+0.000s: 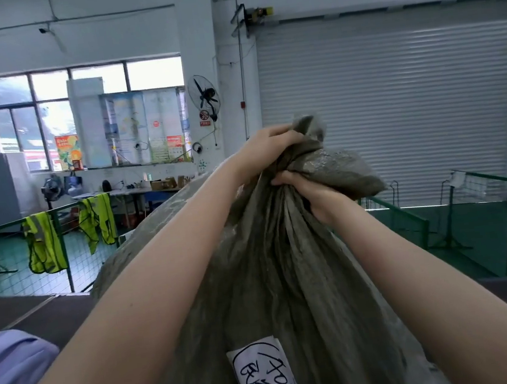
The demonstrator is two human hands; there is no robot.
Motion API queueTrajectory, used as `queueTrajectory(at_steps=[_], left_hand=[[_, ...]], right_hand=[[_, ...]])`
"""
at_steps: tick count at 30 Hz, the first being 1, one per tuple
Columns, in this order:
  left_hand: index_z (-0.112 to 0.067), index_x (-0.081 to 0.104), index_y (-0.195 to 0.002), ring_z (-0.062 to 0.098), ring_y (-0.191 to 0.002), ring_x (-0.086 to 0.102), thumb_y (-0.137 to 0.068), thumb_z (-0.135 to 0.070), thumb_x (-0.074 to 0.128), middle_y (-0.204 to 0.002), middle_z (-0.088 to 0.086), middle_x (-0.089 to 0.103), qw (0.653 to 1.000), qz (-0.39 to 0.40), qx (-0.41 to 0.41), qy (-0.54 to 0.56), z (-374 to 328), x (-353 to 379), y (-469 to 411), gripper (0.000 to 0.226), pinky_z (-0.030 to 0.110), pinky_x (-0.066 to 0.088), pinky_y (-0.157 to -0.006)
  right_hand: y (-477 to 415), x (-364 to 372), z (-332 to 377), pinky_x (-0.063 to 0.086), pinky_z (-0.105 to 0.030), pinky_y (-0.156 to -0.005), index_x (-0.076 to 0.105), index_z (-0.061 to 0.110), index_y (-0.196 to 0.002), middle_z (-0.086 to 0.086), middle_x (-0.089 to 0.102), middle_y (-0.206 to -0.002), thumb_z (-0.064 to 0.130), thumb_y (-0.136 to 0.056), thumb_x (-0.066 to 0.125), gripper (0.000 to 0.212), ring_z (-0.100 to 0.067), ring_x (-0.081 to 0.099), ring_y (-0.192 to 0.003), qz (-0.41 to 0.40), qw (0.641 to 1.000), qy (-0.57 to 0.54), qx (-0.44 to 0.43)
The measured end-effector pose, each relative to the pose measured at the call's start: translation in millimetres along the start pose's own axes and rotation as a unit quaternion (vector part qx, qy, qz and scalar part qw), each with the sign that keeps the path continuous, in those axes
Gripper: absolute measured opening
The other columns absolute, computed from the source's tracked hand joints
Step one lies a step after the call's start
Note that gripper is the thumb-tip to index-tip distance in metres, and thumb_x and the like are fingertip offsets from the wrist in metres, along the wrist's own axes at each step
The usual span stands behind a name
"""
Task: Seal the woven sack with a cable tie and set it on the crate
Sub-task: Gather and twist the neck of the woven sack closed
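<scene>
A ribbed metal roller door [394,104] fills the wall at two o'clock. The grey-green woven sack [274,269], coarse and creased, stands centre frame. A white handwritten label [264,378] sits at six o'clock. The left hand [267,148] and right hand [309,191] both have fingers clenched around its bunched neck at twelve o'clock.

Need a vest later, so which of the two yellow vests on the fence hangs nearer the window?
The right-hand vest, draped by the cluttered table; the other vest hangs further left and closer to the camera.
</scene>
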State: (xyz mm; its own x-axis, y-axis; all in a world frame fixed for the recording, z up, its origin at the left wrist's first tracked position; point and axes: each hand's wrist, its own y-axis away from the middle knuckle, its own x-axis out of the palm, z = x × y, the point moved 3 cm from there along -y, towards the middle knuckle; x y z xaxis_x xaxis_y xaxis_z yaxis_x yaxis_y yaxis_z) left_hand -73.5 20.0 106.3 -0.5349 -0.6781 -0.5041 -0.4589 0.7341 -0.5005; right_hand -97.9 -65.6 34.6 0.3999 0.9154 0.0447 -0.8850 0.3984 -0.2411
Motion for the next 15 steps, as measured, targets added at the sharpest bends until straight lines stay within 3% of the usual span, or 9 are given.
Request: queueTrajectory(at_steps=[2, 4, 7, 9, 12, 15], left_hand=[[-0.010, 0.061, -0.110, 0.015, -0.094, 0.055, -0.095, -0.030, 0.044, -0.103, 0.003, 0.060, 0.997, -0.062, -0.014, -0.042, 8.9, -8.5, -1.6, 0.031, 0.022, 0.040, -0.074], [-0.007, 0.048, -0.130, 0.023, -0.118, 0.050, -0.095, -0.033, 0.042, -0.129, 0.010, 0.054, 0.986, -0.142, -0.043, -0.069, 20.1, -18.4, -4.4, 0.043, 0.028, 0.036, -0.089], [-0.003, 0.040, -0.136, 0.031, -0.126, 0.046, -0.093, -0.030, 0.043, -0.140, 0.017, 0.047, 0.965, -0.217, -0.130, -0.075, 39.3, -34.9, -3.2, 0.051, 0.034, 0.037, -0.099], [0.000, 0.038, -0.136, 0.036, -0.126, 0.046, -0.095, -0.039, 0.038, -0.140, 0.021, 0.045, 0.963, -0.147, -0.203, -0.103, 51.8, -36.4, 2.4, 0.057, 0.041, 0.039, -0.102], [-0.009, 0.039, -0.139, 0.032, -0.118, 0.052, -0.093, -0.056, 0.033, -0.137, 0.014, 0.047, 0.960, 0.011, -0.269, -0.075, 62.6, -23.8, 16.9, 0.066, 0.039, 0.043, -0.099], [-0.008, 0.055, -0.124, 0.027, -0.100, 0.063, -0.087, -0.053, 0.051, -0.118, 0.013, 0.063, 0.969, -0.007, -0.246, -0.009, 67.6, -21.7, 15.8, 0.059, 0.034, 0.052, -0.090]], right_hand=[[-4.3, -3.4, -1.5, 0.050, -0.029, -0.071, 0.061, 0.012, -0.081, -0.009, 0.064, -0.081, 0.010, -0.082, 0.052, 0.009, -0.021, 0.060, -0.071, -0.030, 0.999, 0.007, 0.025], [-6.1, -4.3, -2.5, 0.049, -0.028, -0.066, 0.059, 0.011, -0.078, -0.009, 0.063, -0.078, 0.012, -0.081, 0.053, 0.007, -0.021, 0.059, -0.067, -0.048, 0.998, 0.021, 0.043], [-8.4, -7.0, -4.4, 0.051, -0.025, -0.059, 0.059, 0.009, -0.076, -0.007, 0.067, -0.065, 0.010, -0.082, 0.051, 0.010, -0.019, 0.061, -0.062, -0.044, 0.998, -0.023, 0.037], [-8.5, -9.0, -4.9, 0.052, -0.020, -0.051, 0.058, 0.008, -0.072, -0.002, 0.067, -0.048, 0.007, -0.083, 0.047, 0.016, -0.015, 0.064, -0.049, -0.033, 0.995, -0.087, 0.022], [-7.8, -9.6, -6.3, 0.054, -0.019, -0.050, 0.059, 0.006, -0.074, -0.002, 0.068, -0.048, 0.006, -0.083, 0.040, 0.021, -0.014, 0.065, -0.044, -0.010, 0.990, -0.141, 0.019], [-4.7, -10.1, -5.3, 0.056, -0.019, -0.050, 0.059, 0.003, -0.076, -0.005, 0.070, -0.053, 0.003, -0.083, 0.032, 0.028, -0.016, 0.067, -0.048, 0.032, 0.988, -0.152, 0.024]])
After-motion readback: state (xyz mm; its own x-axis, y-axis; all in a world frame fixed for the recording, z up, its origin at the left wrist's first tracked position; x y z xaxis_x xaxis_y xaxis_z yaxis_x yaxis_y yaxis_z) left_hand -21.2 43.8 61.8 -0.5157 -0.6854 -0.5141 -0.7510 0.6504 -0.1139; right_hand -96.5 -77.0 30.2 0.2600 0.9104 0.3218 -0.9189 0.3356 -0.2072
